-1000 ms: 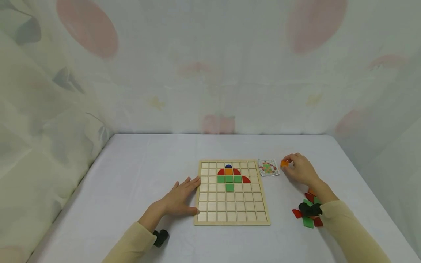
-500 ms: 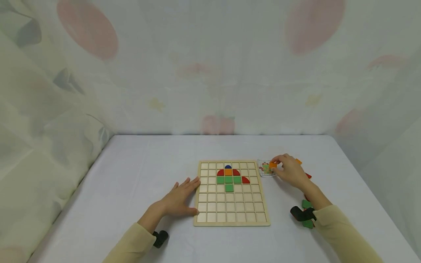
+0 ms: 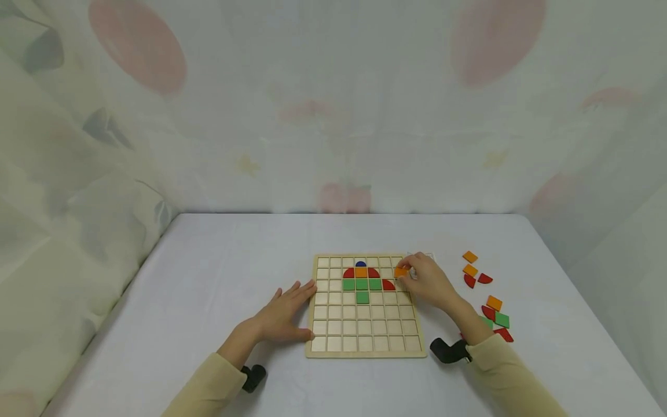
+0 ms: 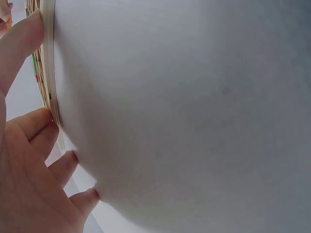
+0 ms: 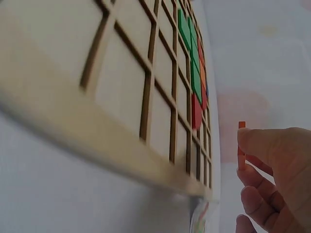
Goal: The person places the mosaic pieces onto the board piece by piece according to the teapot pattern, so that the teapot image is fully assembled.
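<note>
A wooden grid board (image 3: 336,328) lies on the table, with green, red, orange and blue tiles set in its upper cells. My left hand (image 3: 281,315) rests beside its left edge, fingers spread, with thumb and fingertips touching the rim. Over the board's upper right corner, my right hand (image 3: 429,281) pinches an orange square tile (image 3: 400,272) between thumb and fingers. In the right wrist view the orange tile (image 5: 241,145) is seen edge-on, apart from the board. The small pattern card (image 3: 428,255) is mostly hidden behind the right hand.
Loose orange, red and green tiles, such as an orange tile (image 3: 470,256) and a green tile (image 3: 502,319), are scattered on the table right of the board. Some are partly covered by the right forearm. A patterned cloth (image 3: 333,116) hangs behind the table.
My right hand has carried the orange tile leftward, past the pattern card to above the board, uncovering loose tiles on the right. My left hand stays at the board's edge.
</note>
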`<state>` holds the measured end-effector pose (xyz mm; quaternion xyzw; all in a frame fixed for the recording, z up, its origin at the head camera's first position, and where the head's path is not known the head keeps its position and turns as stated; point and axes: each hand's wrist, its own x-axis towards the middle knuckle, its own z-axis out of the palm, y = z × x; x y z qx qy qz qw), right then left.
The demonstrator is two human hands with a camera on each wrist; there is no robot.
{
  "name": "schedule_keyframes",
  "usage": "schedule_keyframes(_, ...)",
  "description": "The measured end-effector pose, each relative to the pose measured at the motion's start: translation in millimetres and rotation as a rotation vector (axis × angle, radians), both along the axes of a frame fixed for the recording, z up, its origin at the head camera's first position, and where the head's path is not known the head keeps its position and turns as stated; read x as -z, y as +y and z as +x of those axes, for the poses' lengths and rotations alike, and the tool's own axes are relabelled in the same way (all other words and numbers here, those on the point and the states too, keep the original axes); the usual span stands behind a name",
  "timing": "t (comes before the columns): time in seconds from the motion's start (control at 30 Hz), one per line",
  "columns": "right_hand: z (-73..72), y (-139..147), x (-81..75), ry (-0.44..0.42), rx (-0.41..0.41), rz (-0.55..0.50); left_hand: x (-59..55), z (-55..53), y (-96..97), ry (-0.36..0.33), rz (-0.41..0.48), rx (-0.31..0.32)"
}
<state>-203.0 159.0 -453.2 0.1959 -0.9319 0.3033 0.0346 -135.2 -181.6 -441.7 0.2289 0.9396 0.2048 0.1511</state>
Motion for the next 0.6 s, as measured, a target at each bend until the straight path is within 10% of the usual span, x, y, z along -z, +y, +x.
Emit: schedule_keyframes(0.6, 17.6, -62.1, 8.1, -0.012, -0.110, -0.023, -0.5, 0.0, 0.1, -0.002, -0.008, -0.007)
